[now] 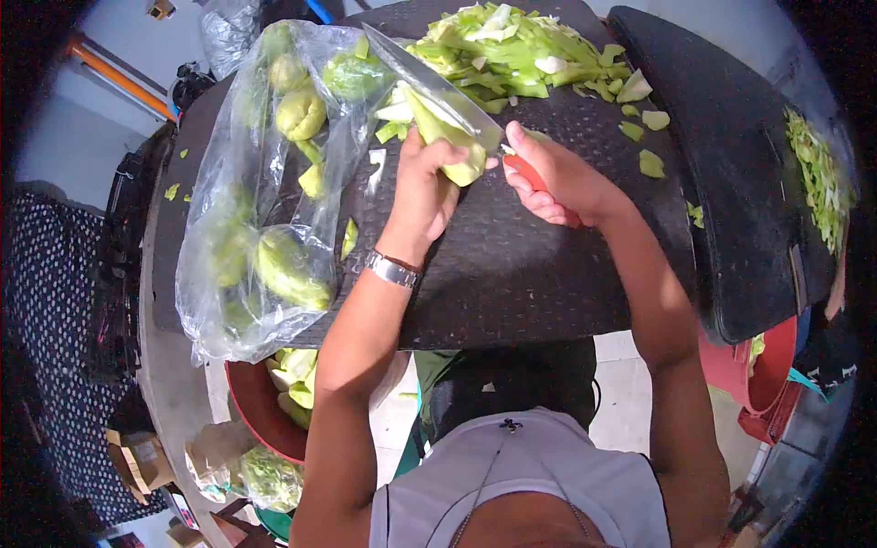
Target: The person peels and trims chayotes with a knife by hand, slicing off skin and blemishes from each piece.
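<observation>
1. A peeled pale green vegetable [464, 161] is gripped in the left hand [427, 187], fingers curled beneath it and thumb laid along its side, above the dark textured table [512, 274].
2. The red handle of a large knife [438, 89] is held in the right hand [555, 178], with the fingers closed around it. The broad blade is laid across the vegetable, tip pointed up and to the left.
3. Several whole green vegetables [290, 267] are contained in a clear plastic bag [203, 301], spread over the left side of the table. Loose cut pieces [396, 111] are seen between the bag and the left hand.
4. A large heap of green slices [512, 50] is piled at the far side of the table; small scraps [651, 163] are scattered to its right.
5. Pale green pieces are held in a red tub [239, 388] below the table's left edge. Near it, leafy-looking green matter is enclosed in a second clear bag [272, 479].
6. Something green is partly seen in a red container [758, 379] at the right.
7. More green shreds [816, 173] are spread near the far edge of the dark board [731, 183].
8. White marks on a dark item [836, 373] at the far right are too small to be made out.
</observation>
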A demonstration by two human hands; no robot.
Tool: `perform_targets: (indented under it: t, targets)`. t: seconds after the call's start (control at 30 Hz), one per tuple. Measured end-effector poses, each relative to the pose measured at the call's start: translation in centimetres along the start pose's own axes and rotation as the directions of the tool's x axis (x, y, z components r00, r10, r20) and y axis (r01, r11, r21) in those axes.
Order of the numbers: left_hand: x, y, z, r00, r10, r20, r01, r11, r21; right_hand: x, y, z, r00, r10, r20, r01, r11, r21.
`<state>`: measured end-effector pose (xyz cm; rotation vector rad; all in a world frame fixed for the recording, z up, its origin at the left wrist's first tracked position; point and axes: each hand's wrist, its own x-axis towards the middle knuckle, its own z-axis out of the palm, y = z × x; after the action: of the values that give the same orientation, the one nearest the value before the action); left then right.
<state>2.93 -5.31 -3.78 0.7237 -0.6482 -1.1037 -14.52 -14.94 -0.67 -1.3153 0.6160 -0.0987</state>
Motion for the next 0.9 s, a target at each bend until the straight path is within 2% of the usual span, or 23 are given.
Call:
perform_targets:
  t: [0.13,0.23,0.33,0.47,0.53,0.57,0.67,0.77,0.87,0.9]
  targets:
    - [0.0,-0.1,0.2,0.992,-0.102,-0.069,0.088,0.979,-0.183,-0.4,0.5,-0.6,0.995,-0.084,-0.053,0.08,0.995,-0.064]
    - [0.4,-0.2,-0.6,0.992,-0.12,-0.023,0.116,0.984,-0.138,0.3,1.0,-1.4,0.982,-0.151,-0.117,0.116,0.959,-0.259]
    - [0.3,-0.3,-0.5,0.989,-0.141,-0.042,0.134,0.981,-0.142,1.2,1.7,-0.7,0.868,-0.446,-0.216,0.291,0.812,-0.507]
    - [0.2,-0.4,-0.4,0.975,-0.224,-0.003,0.22,0.961,-0.17,0.5,1.5,0.7,0.723,-0.656,-0.217,0.177,0.48,-0.859]
    - [0.0,-0.3,-0.4,0.958,-0.285,0.024,0.285,0.949,-0.137,0.4,1.6,0.6,0.703,-0.681,-0.203,0.169,0.438,-0.883]
    - [-0.1,-0.4,-0.3,0.961,-0.275,0.033,0.277,0.948,-0.158,0.3,1.6,0.6,0.694,-0.693,-0.195,0.165,0.417,-0.894]
    - [-0.1,-0.7,-0.3,0.973,-0.23,0.025,0.231,0.951,-0.204,-0.3,1.3,0.3,0.759,-0.62,-0.198,0.162,0.475,-0.865]
    - [0.2,-1.3,-1.3,0.979,-0.202,-0.029,0.191,0.954,-0.231,-0.1,2.3,0.0,0.708,-0.7,-0.093,0.245,0.367,-0.898]
    - [0.1,-1.5,-1.1,0.979,-0.203,-0.029,0.188,0.945,-0.269,-0.5,1.8,0.0,0.67,-0.739,-0.069,0.272,0.331,-0.904]
    - [0.0,-1.2,-0.3,0.982,-0.186,-0.025,0.172,0.947,-0.271,-0.5,1.6,-0.1,0.705,-0.698,-0.123,0.204,0.367,-0.908]
